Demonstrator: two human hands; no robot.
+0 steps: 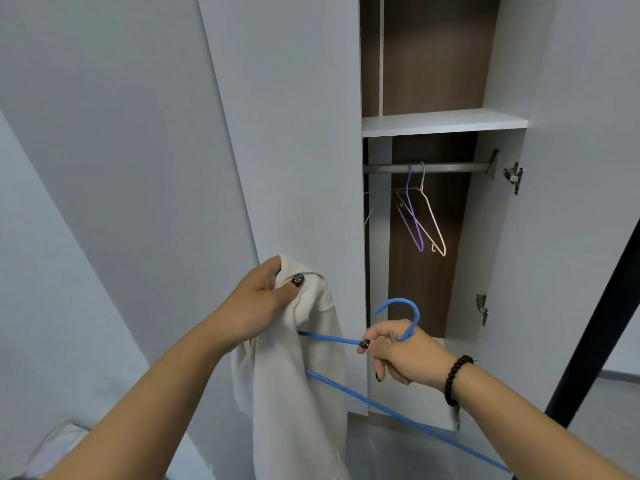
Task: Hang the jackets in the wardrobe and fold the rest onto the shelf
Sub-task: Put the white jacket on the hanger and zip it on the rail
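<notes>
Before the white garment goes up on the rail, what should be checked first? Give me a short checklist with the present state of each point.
1. Right hand holds the blue hanger by its neck: ok.
2. Left hand grips the top of the white garment: ok.
3. Garment seated on both hanger shoulders: not ok; only one end of the hanger goes into the cloth.
4. Wardrobe door open, rail reachable: ok.
5. Free space on the rail beside the purple hanger and the white hanger: ok.
6. Garment closed or buttoned so that it will not slip off: cannot tell.
</notes>
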